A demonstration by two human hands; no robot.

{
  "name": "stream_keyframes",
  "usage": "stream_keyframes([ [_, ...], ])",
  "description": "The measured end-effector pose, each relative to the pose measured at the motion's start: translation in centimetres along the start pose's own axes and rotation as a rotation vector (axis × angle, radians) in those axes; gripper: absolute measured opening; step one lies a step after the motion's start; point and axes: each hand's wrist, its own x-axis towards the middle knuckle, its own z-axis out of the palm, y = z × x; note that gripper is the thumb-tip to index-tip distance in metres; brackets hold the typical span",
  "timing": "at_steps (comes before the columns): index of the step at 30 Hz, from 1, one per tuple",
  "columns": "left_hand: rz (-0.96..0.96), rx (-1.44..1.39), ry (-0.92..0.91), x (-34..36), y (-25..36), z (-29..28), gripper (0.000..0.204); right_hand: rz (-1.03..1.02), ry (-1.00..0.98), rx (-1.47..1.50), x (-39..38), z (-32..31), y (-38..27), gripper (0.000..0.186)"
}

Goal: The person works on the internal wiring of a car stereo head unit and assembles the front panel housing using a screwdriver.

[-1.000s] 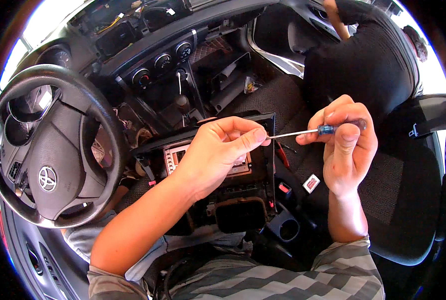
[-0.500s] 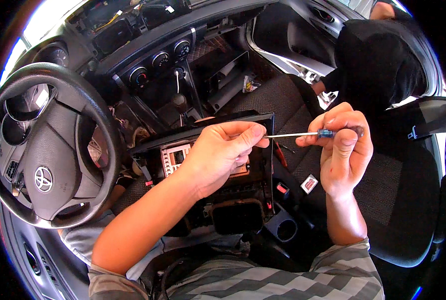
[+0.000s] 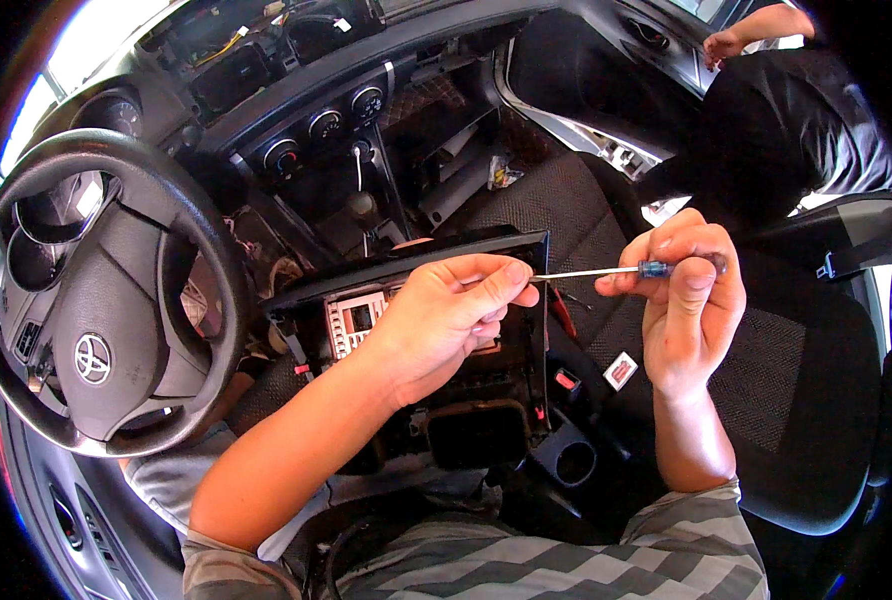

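Note:
A screwdriver point(image 3: 591, 272) with a thin pale shaft and a blue-tinted handle lies almost level in front of me. My right hand point(image 3: 688, 295) is closed round its handle, thumb and fingers pinching it. Thumb and forefinger of my left hand point(image 3: 456, 310) are pressed together at the screwdriver's tip; anything small between them is hidden. Below my left hand a black dashboard trim panel point(image 3: 491, 246) rests over my lap, with a pale slotted unit point(image 3: 354, 318) set in it and a dark rectangular opening point(image 3: 478, 436) nearer me. My left hand and forearm cover part of the panel.
At the left stands the steering wheel point(image 3: 94, 290); ahead are the climate knobs point(image 3: 326, 124) and gear lever point(image 3: 363, 208). The passenger seat point(image 3: 756, 390) fills the right. A small white-edged card-like item point(image 3: 620, 371) lies beside it. Another person point(image 3: 766, 130) is by the passenger door.
Both my hands and the screwdriver have stayed nearly where they were, the shaft tilting slightly. The other person has shifted at the door, and their forearm and hand now show at the upper right.

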Motion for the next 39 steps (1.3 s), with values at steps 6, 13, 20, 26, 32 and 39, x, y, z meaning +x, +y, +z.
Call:
stream_keyframes([
  [6, -0.034, 0.020, 0.005, 0.6, -0.4, -0.4, 0.020, -0.014, -0.126, -0.027, 0.2, -0.5, 0.0, 0.028],
  [13, -0.026, 0.085, 0.029, 1.5, -0.8, -1.0, 0.021, 0.020, -0.311, -0.151, 1.7, -0.8, -0.4, 0.021],
  [20, 0.178, 0.585, 0.056, 2.4, -1.5, -0.8, 0.024, 0.050, -0.482, -0.323, 2.7, -1.1, 0.4, 0.026],
  [26, 0.344, 0.824, 0.064, 2.3, -1.6, -0.4, 0.021, 0.030, -0.478, -0.366, 2.3, -1.5, 0.4, 0.022],
  [32, 0.527, 1.079, 0.168, 1.1, -1.9, 0.3, 0.013, -0.008, -0.095, -0.382, 1.0, -3.2, 2.5, 0.020],
  [39, 0.955, 1.537, 0.102, 2.0, -1.7, 0.2, 0.018, 0.553, -0.247, -0.339, -2.7, -2.3, 6.8, 0.017],
])
